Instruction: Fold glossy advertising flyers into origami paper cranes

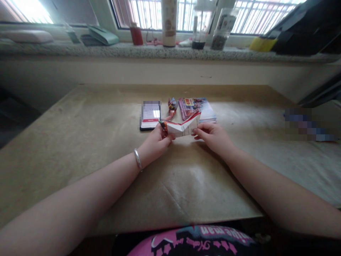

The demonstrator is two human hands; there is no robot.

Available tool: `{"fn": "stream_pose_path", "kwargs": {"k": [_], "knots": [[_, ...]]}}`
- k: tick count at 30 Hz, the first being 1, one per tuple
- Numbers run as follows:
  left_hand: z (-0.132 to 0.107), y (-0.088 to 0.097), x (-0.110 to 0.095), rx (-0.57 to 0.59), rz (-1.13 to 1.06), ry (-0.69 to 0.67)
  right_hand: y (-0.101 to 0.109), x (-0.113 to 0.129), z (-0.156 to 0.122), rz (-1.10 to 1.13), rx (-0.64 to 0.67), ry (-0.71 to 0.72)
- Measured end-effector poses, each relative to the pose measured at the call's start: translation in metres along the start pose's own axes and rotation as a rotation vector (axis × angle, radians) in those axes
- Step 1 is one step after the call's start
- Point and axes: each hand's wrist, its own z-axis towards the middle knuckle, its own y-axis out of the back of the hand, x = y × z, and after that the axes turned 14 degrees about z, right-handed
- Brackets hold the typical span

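Clock reference: folded leaflet at centre, 12 pointing away from the wearer.

Nearest, at 6: pink-and-black printed shirt point(191, 243) at the table edge. The forearms reach in from about 8 and 4; a silver bangle point(137, 159) circles the left wrist.

Left hand point(161, 137), at 9: grasping the left end of the folded paper leaflet point(183, 131) between thumb and fingers. Right hand point(211, 137), at 3: pinching the right end, thumb on the near side. Leaflet is held over the table point(112, 188), between the hands; creased into a shallow V along its top, white printed face toward the wearer, red showing along the upper edge.

Smartphone point(150, 115) at 10, lying flat, screen lit. Small folded colour-print piece point(172, 104) at 11, just beyond the left fingers. Stack of colour flyers point(204, 106) at 1, its near part behind the leaflet. Pixelated bluish item point(306, 124) at 3, well apart; identity cannot be told.

Farthest, granite windowsill point(119, 51): mint-green case point(103, 35) between 10 and 11, red bottle point(136, 34) at 11, tall cream bottle point(169, 25) near 12, clear jar point(220, 32) at 1.
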Motion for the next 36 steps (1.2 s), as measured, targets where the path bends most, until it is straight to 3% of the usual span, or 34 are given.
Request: {"fn": "stream_pose_path", "kwargs": {"k": [10,21,28,36], "knots": [[0.003,0.0051,-0.0015,-0.03,0.005,0.107,-0.0021,-0.0024,-0.0004,0.075,0.046,0.029],[0.0019,0.0009,0.0007,-0.044,0.006,0.093,-0.0047,0.0041,0.0012,0.261,-0.122,-0.009],[0.0001,0.0064,-0.0043,-0.087,-0.033,0.061,-0.006,0.0016,-0.0004,0.307,-0.034,-0.107],[0.0007,0.0047,0.0007,-0.086,0.046,0.08,-0.0088,0.0043,-0.0034,0.213,0.009,-0.159]]}}
